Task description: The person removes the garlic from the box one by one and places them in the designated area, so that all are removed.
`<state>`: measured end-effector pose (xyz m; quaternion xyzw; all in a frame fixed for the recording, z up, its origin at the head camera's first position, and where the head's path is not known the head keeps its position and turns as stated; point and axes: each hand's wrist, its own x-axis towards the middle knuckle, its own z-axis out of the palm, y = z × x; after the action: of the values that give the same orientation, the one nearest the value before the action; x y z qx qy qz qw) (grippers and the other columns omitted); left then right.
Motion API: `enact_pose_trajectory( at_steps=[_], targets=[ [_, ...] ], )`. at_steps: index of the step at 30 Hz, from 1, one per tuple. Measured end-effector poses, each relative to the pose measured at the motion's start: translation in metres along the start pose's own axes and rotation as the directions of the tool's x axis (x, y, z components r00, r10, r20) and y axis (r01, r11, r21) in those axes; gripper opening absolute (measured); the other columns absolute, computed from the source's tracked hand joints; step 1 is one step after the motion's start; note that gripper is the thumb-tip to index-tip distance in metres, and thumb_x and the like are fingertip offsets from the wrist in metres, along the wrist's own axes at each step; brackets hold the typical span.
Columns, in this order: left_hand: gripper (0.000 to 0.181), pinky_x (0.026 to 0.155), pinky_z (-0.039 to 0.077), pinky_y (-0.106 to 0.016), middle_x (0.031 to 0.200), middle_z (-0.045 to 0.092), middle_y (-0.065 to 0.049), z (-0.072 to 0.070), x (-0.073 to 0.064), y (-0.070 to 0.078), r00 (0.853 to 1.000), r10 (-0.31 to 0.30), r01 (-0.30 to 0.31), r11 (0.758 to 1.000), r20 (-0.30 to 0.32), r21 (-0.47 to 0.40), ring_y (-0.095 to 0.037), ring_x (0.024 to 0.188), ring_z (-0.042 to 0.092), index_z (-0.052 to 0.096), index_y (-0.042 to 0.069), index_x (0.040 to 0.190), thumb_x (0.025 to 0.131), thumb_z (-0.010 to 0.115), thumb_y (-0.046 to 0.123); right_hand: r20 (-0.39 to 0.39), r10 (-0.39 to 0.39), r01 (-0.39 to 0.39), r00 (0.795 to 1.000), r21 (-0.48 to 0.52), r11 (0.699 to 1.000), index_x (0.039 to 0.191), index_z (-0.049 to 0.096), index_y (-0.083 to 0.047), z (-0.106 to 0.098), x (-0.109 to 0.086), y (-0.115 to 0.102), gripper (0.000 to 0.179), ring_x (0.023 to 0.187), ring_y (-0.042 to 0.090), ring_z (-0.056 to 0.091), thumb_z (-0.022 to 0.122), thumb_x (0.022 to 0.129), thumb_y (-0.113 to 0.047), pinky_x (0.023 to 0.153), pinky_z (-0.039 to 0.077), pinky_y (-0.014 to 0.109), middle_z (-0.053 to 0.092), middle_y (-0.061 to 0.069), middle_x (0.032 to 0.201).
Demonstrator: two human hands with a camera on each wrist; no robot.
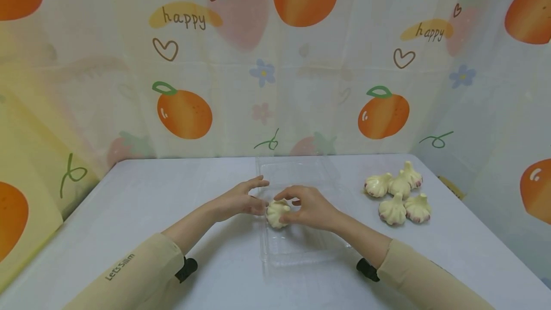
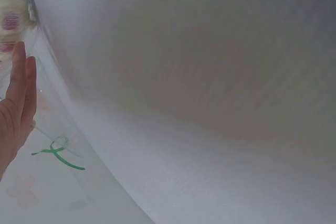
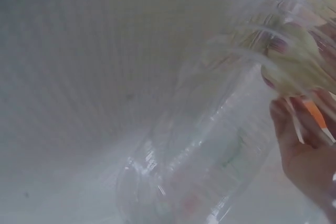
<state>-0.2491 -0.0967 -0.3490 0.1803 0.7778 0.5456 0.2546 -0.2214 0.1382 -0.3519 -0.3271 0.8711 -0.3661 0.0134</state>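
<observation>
A pale garlic bulb [image 1: 276,214] sits inside the left side of a clear plastic box [image 1: 301,251] with its clear lid folded out behind. My right hand [image 1: 313,208] holds the bulb from the right, its thumb and fingertips curled about the sides. My left hand [image 1: 242,200] is at the box's left edge, fingers extended and fingertips close to the bulb. In the left wrist view, the purple-streaked bulb [image 2: 11,20] shows just beyond the left fingertips. The right wrist view catches the bulb [image 3: 291,66] through the transparent plastic.
Several more garlic bulbs [image 1: 398,184] lie grouped on the white table [image 1: 172,181] to the right of the box. A fruit-printed curtain [image 1: 241,118] hangs along the table's back and sides.
</observation>
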Motion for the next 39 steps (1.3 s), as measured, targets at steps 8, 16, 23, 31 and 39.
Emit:
enact_pose_trajectory(
  at_steps=[8, 16, 23, 31, 39],
  targets=[
    [0.073, 0.098, 0.057, -0.032, 0.169, 0.002, -0.010, 0.0002, -0.0002, -0.0005, 1.000, -0.002, 0.002, 1.000, -0.002, 0.003, -0.022, 0.115, 0.060, 0.028, 0.002, 0.154, 0.089, 0.060, 0.009, 0.035, 0.021, -0.021, 0.999, -0.008, 1.000, 0.115, 0.071, -0.014, 0.0007, -0.0008, 0.0018, 0.035, 0.114, 0.023, 0.063, 0.080, 0.082, -0.019, 0.095, 0.059, 0.041, 0.072, 0.001, 0.117],
    [0.074, 0.098, 0.057, -0.033, 0.169, 0.002, -0.009, -0.0003, 0.0002, -0.0013, 1.000, -0.006, 0.006, 1.000, -0.003, -0.004, -0.024, 0.118, 0.060, 0.028, 0.002, 0.154, 0.089, 0.061, 0.008, 0.047, 0.031, -0.030, 0.998, -0.012, 0.999, 0.116, 0.070, -0.014, 0.0006, 0.0005, 0.0017, 0.034, 0.113, 0.026, 0.065, 0.079, 0.083, -0.016, 0.093, 0.060, 0.042, 0.071, 0.002, 0.118],
    [0.074, 0.099, 0.057, -0.033, 0.169, -0.002, -0.011, -0.0002, 0.0003, -0.0010, 1.000, -0.001, 0.001, 1.000, 0.009, -0.021, -0.025, 0.119, 0.059, 0.026, 0.001, 0.155, 0.090, 0.060, 0.008, 0.067, 0.061, -0.062, 0.996, 0.016, 0.998, 0.114, 0.069, -0.014, -0.0004, -0.0002, 0.0002, 0.032, 0.115, 0.030, 0.067, 0.077, 0.083, -0.014, 0.089, 0.062, 0.037, 0.069, 0.004, 0.121],
    [0.074, 0.097, 0.057, -0.030, 0.169, -0.003, -0.010, -0.0015, 0.0014, -0.0032, 1.000, 0.007, -0.006, 0.999, 0.023, -0.043, -0.024, 0.117, 0.062, 0.024, 0.001, 0.155, 0.089, 0.058, 0.006, 0.086, 0.050, -0.053, 0.995, 0.024, 0.998, 0.110, 0.067, -0.015, 0.0008, 0.0011, 0.0024, 0.030, 0.110, 0.031, 0.067, 0.078, 0.083, -0.011, 0.083, 0.061, 0.025, 0.068, 0.005, 0.120],
    [0.075, 0.096, 0.057, -0.031, 0.169, -0.004, -0.010, -0.0022, 0.0009, -0.0035, 0.999, 0.019, -0.017, 0.999, 0.029, -0.050, -0.021, 0.113, 0.062, 0.023, 0.000, 0.155, 0.089, 0.057, 0.006, 0.094, 0.038, -0.041, 0.995, 0.033, 0.999, 0.111, 0.068, -0.016, 0.0011, 0.0010, 0.0025, 0.031, 0.111, 0.030, 0.064, 0.078, 0.082, -0.010, 0.080, 0.060, 0.020, 0.067, 0.004, 0.117]
  ],
)
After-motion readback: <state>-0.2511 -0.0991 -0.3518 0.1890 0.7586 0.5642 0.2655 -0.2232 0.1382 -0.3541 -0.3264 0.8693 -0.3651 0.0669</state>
